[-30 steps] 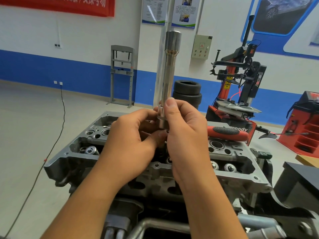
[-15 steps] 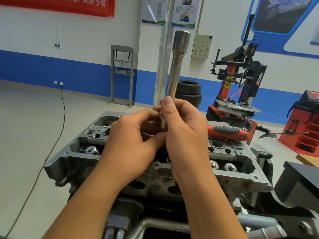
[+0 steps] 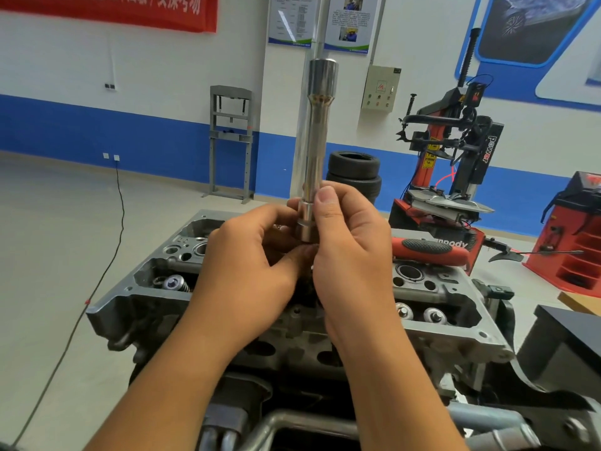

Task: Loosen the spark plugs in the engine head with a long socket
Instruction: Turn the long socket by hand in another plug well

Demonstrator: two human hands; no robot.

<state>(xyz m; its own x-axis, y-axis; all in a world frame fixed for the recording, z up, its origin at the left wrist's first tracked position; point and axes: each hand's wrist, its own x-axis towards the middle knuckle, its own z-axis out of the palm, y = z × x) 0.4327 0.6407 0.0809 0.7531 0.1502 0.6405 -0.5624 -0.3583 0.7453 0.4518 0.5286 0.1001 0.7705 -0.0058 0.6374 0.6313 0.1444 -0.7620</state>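
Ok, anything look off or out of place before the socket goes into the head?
Nothing looks damaged or spilled. Both hands, left hand and right hand, hold the long socket upright above the engine head, not in a plug well. A red-handled tool lies loose on the head's far edge.

Head view, single, wide-angle: worn on the person's head, facing forward and slightly down across the engine head (image 3: 439,333). Near: both forearms enter from the bottom edge, hands centred close to the lens. Far: floor, blue-banded wall (image 3: 97,131), tyre changer (image 3: 455,151) at right. Edges bend with the lens. No second view.
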